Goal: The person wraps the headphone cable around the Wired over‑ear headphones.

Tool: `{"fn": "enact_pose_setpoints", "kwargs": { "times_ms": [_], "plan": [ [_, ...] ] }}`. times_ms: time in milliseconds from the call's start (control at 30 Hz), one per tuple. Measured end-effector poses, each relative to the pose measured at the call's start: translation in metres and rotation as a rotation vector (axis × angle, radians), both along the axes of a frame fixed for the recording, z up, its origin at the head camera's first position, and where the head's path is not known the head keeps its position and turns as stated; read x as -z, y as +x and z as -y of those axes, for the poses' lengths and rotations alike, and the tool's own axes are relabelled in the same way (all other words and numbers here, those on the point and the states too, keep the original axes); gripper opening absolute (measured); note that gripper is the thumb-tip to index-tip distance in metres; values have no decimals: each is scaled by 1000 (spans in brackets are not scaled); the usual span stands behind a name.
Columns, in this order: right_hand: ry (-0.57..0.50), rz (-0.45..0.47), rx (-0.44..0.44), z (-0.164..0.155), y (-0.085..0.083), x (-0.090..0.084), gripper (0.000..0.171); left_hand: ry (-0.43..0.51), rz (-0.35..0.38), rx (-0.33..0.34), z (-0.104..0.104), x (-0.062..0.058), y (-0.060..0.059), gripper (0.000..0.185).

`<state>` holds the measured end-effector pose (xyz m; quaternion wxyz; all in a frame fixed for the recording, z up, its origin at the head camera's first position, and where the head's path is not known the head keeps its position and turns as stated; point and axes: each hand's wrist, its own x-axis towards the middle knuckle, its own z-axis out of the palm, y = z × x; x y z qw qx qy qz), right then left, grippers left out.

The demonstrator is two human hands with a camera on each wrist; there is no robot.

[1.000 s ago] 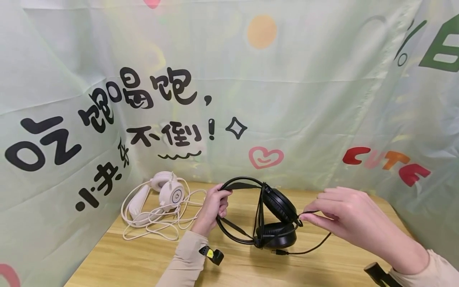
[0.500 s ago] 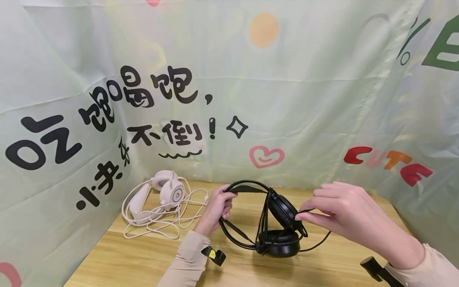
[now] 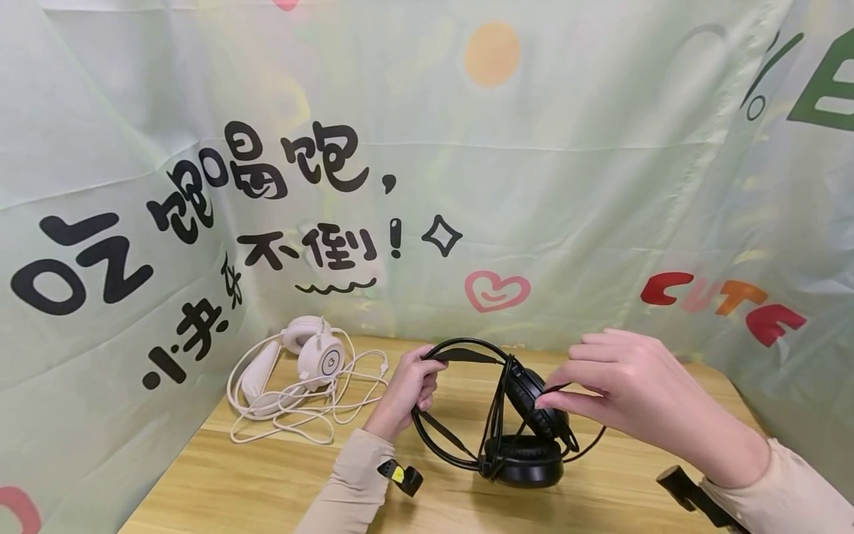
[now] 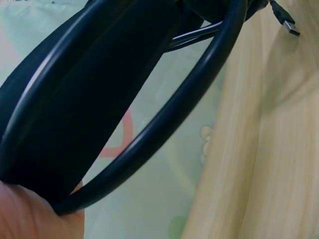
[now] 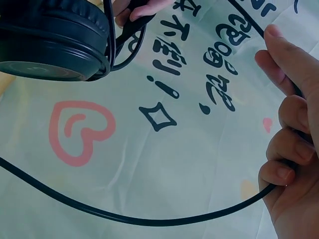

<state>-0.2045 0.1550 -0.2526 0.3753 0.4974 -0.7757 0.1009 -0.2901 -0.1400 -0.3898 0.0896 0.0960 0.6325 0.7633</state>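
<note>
A black headset (image 3: 520, 415) stands on the wooden table (image 3: 267, 482), its lower ear cup resting on the wood. My left hand (image 3: 408, 389) grips the left side of its headband (image 4: 94, 109), fingers curled round the band. My right hand (image 3: 603, 386) pinches the black cable (image 5: 149, 219) beside the upper ear cup (image 5: 50, 45); the cable loops around the cups. In the right wrist view the cable runs through my curled fingers (image 5: 284, 149). The cable's plug (image 4: 284, 20) shows in the left wrist view above the wood.
A white headset (image 3: 300, 363) with its tangled white cable (image 3: 293, 415) lies at the table's back left. A printed green cloth (image 3: 467, 185) walls in the back and both sides. Bare wood lies in front of the black headset.
My right hand has carried the cable leftward and up over the upper ear cup. The headset has shifted slightly to the right and its trailing cable has drawn in.
</note>
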Motion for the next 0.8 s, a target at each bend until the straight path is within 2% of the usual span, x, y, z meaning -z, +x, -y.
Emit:
{"fn": "enact_pose_setpoints", "kwargs": {
  "times_ms": [133,333,567,800],
  "plan": [
    [6,-11,-6,5,-2,-1,46,-13,-5,6,0,1,-1,6],
    [-2,-48,-63,11,-6,-2,42,-40,-18,12,-1,0,0,6],
    [-3,-35,-77,16,-8,-2,41,-64,-32,20,-3,0,1,7],
    [-25,-64,-114,20,-15,0,40,-80,-43,51,-4,1,2,5]
  ]
}}
